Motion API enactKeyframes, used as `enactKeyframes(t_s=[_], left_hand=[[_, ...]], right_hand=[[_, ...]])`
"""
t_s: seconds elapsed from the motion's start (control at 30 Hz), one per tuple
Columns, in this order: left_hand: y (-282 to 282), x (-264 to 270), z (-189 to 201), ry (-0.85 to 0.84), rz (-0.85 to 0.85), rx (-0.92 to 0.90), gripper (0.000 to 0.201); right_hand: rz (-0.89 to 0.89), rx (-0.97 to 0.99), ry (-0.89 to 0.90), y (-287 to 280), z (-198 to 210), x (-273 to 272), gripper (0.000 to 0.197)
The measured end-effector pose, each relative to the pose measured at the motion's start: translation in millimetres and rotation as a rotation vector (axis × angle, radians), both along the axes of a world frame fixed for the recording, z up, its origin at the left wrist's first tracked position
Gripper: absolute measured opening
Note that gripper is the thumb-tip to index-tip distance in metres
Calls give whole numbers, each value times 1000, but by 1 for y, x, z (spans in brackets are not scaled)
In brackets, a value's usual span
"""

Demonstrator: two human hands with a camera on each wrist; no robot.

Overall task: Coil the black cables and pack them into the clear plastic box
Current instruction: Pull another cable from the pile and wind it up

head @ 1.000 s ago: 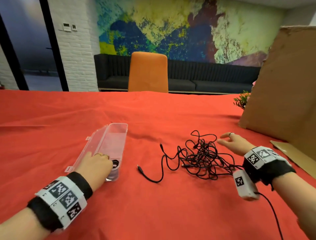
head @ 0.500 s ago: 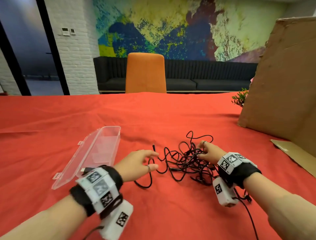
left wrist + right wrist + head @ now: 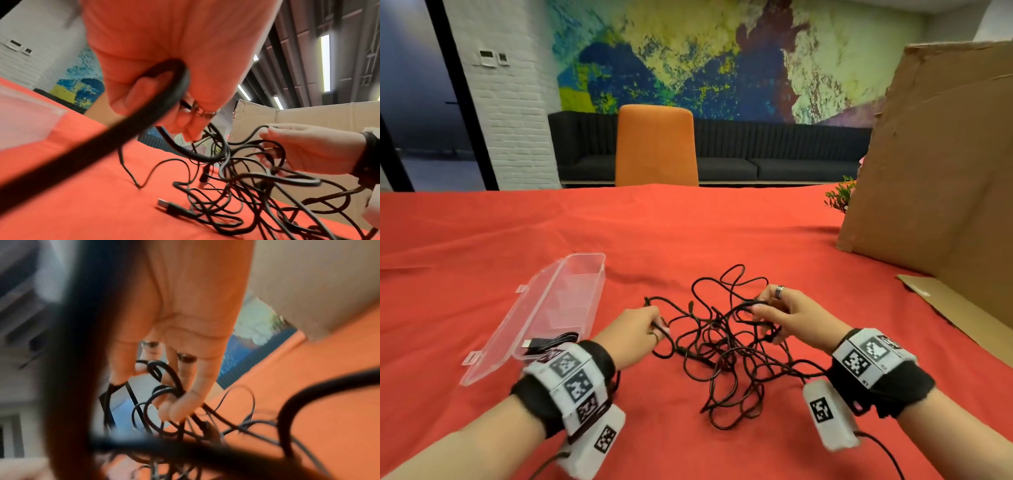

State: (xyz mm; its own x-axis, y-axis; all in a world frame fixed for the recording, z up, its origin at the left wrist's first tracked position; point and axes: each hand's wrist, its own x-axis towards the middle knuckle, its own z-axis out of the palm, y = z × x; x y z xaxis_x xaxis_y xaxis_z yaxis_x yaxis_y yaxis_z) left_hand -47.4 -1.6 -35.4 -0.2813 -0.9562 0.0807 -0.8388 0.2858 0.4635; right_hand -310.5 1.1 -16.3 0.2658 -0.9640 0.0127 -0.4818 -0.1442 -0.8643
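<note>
- My left hand (image 3: 635, 330) wears a thin ring (image 3: 205, 113) on one finger; my forearm is bare.
- Around my left wrist sits a black band (image 3: 534, 402), wrapped by a white strap of square black-and-white markers (image 3: 571, 380).
- Below that wrist hangs a white camera block (image 3: 594, 442) with one marker and a black lead.
- My right hand (image 3: 794, 320) carries a dark ring (image 3: 779, 291).
- My right wrist has the same black band (image 3: 893, 390), marker strap (image 3: 866, 356) and hanging white block (image 3: 828, 418) with its lead.
</note>
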Motion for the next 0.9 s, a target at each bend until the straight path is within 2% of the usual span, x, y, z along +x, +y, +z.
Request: enactKeyframes(t_s=[0.1,0.23,0.33,0.43,0.47,0.5,0.57,0.63,0.73,0.77,0.8,0.9], left_hand=[[9,17,0,6,16,11,34],[22,33,7,14,-33,97,27],[37,50,25,186,-177,389,12],[50,59,57,287,-285,597,25],[51,58,67,316,-270,575,27],[50,53,75,327,-229,478,26],[45,32,80,223,-155,172,18],[40,-1,73,107,-177,26,25],[31,-49,42,-17,-238,190,67],[29,-61,31,-26,-255,217,72],[27,-69,22,-6,-263,205,67],[17,-68,9,127,-201,72,24]], right_hand=[[-123,-169,222,3,-1,-9,16],[-194,-310,345,9,1,-13,7],[-253,-248,329,12,6,-22,12],[-191,-130,207,20,10,-27,14],[-158,-113,191,23,10,-25,11],[-125,-101,178,27,10,-22,9],[-72,-76,138,31,7,-14,8],[-51,-72,108,33,5,-3,8],[-14,-91,45,36,5,14,5],[7,-97,27,36,5,18,6],[30,-112,28,37,4,21,7],[83,-209,142,38,5,18,4]])
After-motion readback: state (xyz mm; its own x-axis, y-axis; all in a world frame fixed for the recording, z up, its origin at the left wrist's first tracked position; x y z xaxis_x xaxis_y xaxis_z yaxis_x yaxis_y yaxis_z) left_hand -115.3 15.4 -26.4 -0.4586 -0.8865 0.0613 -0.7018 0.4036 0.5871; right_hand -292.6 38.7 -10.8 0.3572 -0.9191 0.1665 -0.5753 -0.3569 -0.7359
